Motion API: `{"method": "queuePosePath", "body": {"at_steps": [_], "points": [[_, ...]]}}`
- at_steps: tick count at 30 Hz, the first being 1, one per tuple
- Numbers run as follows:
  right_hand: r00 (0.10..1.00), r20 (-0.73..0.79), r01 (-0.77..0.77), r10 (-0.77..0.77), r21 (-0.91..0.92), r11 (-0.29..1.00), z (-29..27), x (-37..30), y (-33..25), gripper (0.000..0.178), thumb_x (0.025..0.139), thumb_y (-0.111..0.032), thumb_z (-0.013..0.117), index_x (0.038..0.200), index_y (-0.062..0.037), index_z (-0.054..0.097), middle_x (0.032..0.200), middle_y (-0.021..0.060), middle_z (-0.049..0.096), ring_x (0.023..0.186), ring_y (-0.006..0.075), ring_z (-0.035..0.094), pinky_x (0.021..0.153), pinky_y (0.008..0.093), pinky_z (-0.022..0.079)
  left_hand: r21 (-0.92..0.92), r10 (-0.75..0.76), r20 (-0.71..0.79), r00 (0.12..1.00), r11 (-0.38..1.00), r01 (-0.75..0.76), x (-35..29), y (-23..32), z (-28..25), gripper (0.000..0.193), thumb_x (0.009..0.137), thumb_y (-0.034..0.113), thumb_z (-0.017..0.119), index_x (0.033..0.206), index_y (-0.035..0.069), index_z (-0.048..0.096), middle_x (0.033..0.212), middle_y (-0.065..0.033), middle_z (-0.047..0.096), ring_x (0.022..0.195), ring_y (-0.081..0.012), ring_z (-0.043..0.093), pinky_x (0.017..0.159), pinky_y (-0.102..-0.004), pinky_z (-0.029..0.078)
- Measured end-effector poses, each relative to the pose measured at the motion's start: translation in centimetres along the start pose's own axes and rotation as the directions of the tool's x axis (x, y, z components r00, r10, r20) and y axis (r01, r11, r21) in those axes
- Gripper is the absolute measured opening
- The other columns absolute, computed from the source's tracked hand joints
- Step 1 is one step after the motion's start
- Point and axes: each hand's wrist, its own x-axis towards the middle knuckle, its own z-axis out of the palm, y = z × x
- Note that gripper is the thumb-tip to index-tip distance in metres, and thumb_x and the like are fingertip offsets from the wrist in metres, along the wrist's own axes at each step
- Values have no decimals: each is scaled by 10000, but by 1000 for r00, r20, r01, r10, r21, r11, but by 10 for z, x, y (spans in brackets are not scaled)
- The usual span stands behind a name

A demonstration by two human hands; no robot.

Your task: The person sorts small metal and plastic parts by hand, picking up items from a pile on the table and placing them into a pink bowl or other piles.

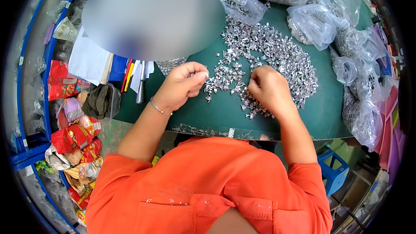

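Many small shiny silver metal pieces (299,71) lie in a curved heap on the green tabletop (327,108). My left hand (184,84) is raised at the heap's left side, thumb and forefinger pinched together. Something tiny seems to be at those fingertips, too small to name. At the heap's near edge my right hand (271,87) is closed, its fingertips curled down close to the loose pieces. Whatever it pinches is hidden under the fingers.
Clear plastic bags of metal pieces (314,24) stand along the back and right. Papers (89,56), pens (128,76) and a silver-handled tool (140,89) lie at the left. A blue stool (333,169) stands below right. A blurred oval hides the back left.
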Motion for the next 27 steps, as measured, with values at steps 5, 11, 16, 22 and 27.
{"method": "queuePosePath", "body": {"at_steps": [5, 11, 16, 22, 27], "points": [[958, 147, -256, 247, 827, 501, -11, -23, 29, 84, 878, -75, 548, 902, -21, 609, 743, -33, 546, 656, 66, 485, 588, 224, 416, -537, 2, 153, 988, 840, 81, -9, -4, -8, 160, 940, 173, 435, 882, 45, 511, 823, -30, 421, 601, -71, 357, 448, -167, 299], [961, 216, -147, 172, 927, -344, -15, -44, 50, 102, 918, -97, 508, 996, -44, 548, 824, 77, 556, 647, 90, 469, 482, 201, 366, 840, 313, -74, 947, 532, -110, -2, -7, 4, 113, 776, 91, 691, 791, 2, 624, 711, -39, 548, 565, -134, 495, 536, -267, 411], [933, 224, -219, 281, 974, -50, -22, -31, 51, 127, 908, -70, 530, 1007, -19, 592, 729, 18, 548, 565, 87, 470, 457, 209, 370, 892, 278, 34, 960, 425, -155, -1, -9, 13, 127, 732, 75, 712, 806, 4, 639, 697, -83, 534, 585, -172, 520, 558, -288, 419], [916, -398, -43, 38, -3, 999, -12, 31, 41, 165, 819, -133, 617, 933, -15, 641, 841, 153, 638, 746, 306, 619, 690, 382, 486, 887, 310, 132, 942, 387, -252, -4, -11, 24, 132, 739, 61, 704, 824, -4, 627, 718, -99, 531, 607, -210, 527, 567, -306, 429], [949, -312, -111, 49, -183, 977, -8, 47, 41, 177, 801, -202, 608, 840, -29, 599, 845, 160, 629, 782, 349, 624, 691, 446, 508, 872, 328, 159, 931, 396, -288, -9, -20, 29, 146, 743, 58, 708, 846, 4, 619, 738, -96, 533, 627, -211, 535, 582, -308, 445]]}}
